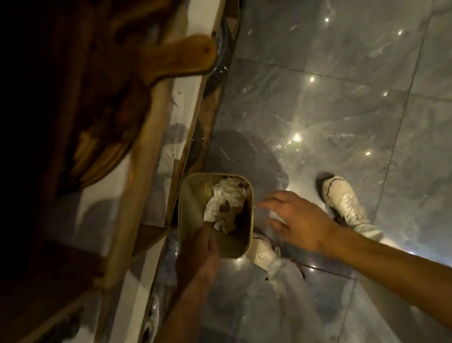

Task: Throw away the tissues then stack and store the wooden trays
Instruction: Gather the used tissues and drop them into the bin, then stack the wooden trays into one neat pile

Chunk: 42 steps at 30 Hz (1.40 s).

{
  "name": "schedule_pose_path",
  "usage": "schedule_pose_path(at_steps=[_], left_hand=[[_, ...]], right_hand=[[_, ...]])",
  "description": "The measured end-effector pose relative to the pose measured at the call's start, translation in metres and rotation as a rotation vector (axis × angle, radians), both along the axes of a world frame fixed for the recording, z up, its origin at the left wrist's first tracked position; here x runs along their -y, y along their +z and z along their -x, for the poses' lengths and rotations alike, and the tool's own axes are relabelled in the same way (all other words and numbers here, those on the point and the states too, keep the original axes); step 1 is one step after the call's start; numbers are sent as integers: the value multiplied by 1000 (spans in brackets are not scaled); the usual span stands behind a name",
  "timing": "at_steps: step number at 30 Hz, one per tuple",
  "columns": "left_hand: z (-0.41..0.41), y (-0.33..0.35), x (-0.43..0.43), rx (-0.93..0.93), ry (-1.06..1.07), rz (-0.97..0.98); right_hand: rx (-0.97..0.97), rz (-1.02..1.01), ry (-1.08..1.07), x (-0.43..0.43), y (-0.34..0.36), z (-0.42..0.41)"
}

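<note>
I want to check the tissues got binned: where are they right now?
In the head view, low and centre, the crumpled tissues lie inside the bin on the floor, just beyond the left hand.

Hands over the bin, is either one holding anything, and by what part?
Right hand holds nothing, fingers spread. Left hand sits at the bin rim; any grip cannot be told.

Crumpled white tissues point(227, 202) lie, seemingly soiled, inside the bin point(187, 204).
</note>
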<state>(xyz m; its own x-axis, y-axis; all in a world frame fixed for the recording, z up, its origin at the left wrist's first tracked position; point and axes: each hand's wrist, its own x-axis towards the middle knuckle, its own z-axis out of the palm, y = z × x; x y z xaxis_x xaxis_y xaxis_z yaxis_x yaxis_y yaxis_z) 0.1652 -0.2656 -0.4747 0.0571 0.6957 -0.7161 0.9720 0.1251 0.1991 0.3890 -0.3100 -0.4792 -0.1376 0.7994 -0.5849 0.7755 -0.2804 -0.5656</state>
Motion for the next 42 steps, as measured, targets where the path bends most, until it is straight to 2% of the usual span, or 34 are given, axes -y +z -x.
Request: schedule_pose_path(at_steps=[4,11,20,23,29,37,42], left_hand=[[-20,86,5,110,5,15],[-52,238,6,139,100,-222],[-51,383,47,99,329,-368],[-48,416,74,63,435,-409],[-49,462,116,27,583,-474],[-26,496,136,-122,764,-612],[14,517,121,-74,821,-627]], right_hand=[[18,-38,174,-17,91,-34],[11,-192,377,-86,244,-63],[-146,-288,436,-111,353,-72],[-189,-276,549,-95,377,-64],[-211,-382,787,-84,431,-47],[-244,-489,856,-129,494,-13],[-250,-510,850,-148,523,29]])
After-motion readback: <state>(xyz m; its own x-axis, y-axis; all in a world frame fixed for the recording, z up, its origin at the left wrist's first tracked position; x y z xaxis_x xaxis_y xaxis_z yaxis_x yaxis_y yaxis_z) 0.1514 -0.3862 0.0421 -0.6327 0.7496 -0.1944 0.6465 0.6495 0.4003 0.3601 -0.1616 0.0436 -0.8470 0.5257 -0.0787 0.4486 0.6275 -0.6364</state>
